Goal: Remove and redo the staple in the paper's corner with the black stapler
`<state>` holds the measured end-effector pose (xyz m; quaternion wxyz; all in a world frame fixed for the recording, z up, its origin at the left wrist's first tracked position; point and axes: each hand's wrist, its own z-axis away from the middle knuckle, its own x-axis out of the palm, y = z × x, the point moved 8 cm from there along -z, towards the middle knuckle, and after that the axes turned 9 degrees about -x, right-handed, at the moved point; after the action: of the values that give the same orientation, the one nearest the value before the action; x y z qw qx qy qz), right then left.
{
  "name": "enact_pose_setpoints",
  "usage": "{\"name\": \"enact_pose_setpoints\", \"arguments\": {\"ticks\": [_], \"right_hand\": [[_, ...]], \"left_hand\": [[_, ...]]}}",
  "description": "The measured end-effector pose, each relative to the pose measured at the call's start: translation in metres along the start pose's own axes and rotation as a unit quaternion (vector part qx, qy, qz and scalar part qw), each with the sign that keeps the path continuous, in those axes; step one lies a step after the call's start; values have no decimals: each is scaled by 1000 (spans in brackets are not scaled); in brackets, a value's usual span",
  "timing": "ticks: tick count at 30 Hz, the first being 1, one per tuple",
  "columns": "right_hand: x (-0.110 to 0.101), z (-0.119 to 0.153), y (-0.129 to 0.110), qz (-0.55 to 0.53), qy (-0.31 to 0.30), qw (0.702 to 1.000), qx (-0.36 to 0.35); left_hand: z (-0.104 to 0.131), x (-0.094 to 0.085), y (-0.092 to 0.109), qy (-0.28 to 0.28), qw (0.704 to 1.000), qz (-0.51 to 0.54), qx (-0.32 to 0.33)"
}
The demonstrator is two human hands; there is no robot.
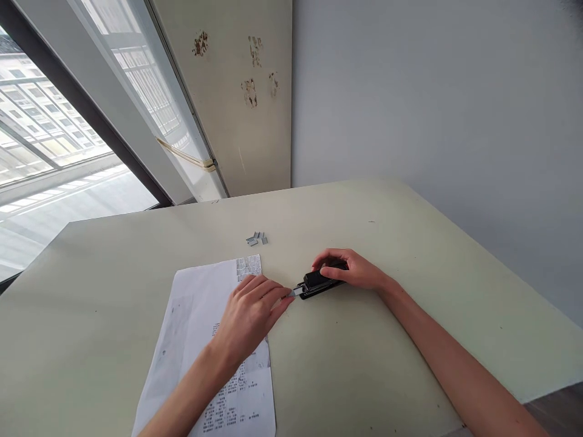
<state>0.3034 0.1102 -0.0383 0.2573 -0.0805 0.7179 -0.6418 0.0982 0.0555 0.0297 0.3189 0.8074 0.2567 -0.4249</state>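
A black stapler (314, 281) lies at a slant on the table, its front end pointing left toward the paper. My right hand (353, 269) is closed around its rear half, thumb on the near side and fingers over the top. At the front end, my left hand (255, 303) pinches a small silver metal piece (292, 294) between thumb and fingers. Whether that piece is a staple strip or part of the stapler is hard to make out. Beneath the left wrist lies a printed paper sheet (191, 309), partly covered by the forearm.
Several short grey staple strips (257, 238) lie in a small group beyond the paper. The pale table (364, 364) meets a grey wall (432, 91) on the right. A stained cream panel (232, 133) and a glass door (54, 121) stand behind.
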Motion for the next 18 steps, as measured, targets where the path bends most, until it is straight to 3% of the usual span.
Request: {"name": "enact_pose_setpoints", "arguments": {"ticks": [18], "right_hand": [[-1,-1,1,16,-3,1000,-7]], "left_hand": [[1,3,0,-11,1000,-7,0]]}}
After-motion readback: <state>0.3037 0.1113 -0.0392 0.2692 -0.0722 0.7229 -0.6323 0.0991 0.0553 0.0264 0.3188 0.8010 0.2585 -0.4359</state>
